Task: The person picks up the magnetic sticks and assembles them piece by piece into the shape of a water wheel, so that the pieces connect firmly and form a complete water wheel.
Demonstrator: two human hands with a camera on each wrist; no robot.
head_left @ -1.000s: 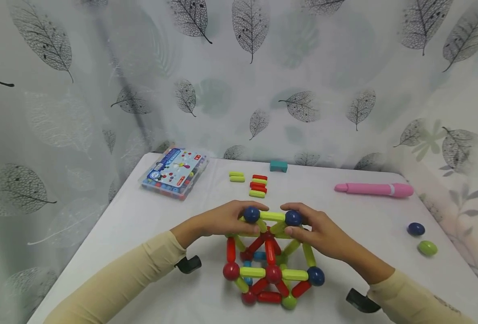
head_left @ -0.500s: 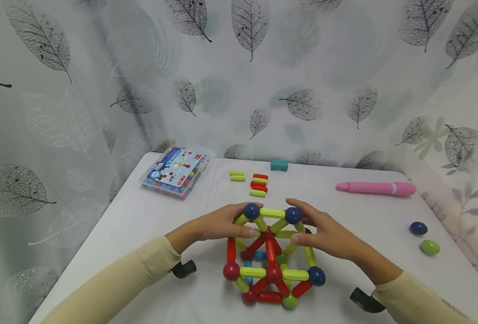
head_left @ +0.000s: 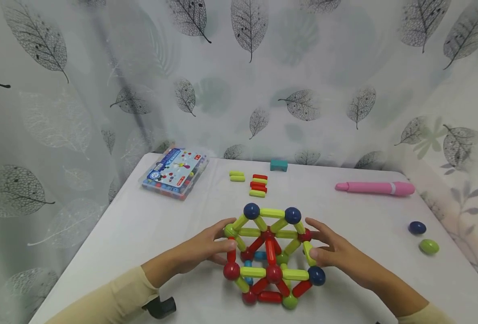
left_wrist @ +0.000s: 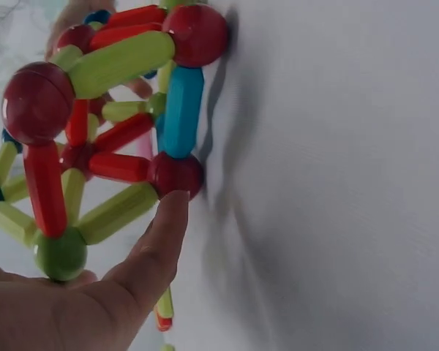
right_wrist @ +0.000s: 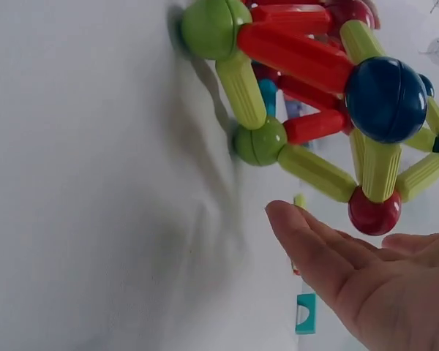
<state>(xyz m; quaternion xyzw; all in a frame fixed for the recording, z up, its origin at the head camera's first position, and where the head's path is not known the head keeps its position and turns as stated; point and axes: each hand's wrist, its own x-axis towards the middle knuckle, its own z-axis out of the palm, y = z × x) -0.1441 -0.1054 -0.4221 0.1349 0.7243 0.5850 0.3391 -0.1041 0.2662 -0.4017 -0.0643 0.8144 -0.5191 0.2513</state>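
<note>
A magnetic ball-and-rod structure [head_left: 270,256] stands on the white table, built of yellow-green, red and light blue rods joined by red, green and dark blue balls. My left hand [head_left: 198,247] is spread at its left side, thumb in front of an upright red rod [head_left: 231,254]. In the left wrist view one fingertip reaches a low red ball [left_wrist: 174,174]. On the other side, my right hand [head_left: 337,254] has its thumb by a yellow-green rod [head_left: 309,253] above a blue ball [head_left: 316,276]. The right wrist view shows its extended fingers [right_wrist: 307,245] under a red ball [right_wrist: 374,211].
Behind the structure lie loose yellow-green rods [head_left: 237,178] and red rods [head_left: 259,185]. A teal block [head_left: 279,165] and a clear parts box [head_left: 175,173] are at the back. To the right are a pink pen-shaped object [head_left: 374,188], a blue ball [head_left: 417,227] and a green ball [head_left: 429,246].
Both hands have come off the top blue balls and moved down and outward to the structure's left and right sides. The structure itself stays in place.
</note>
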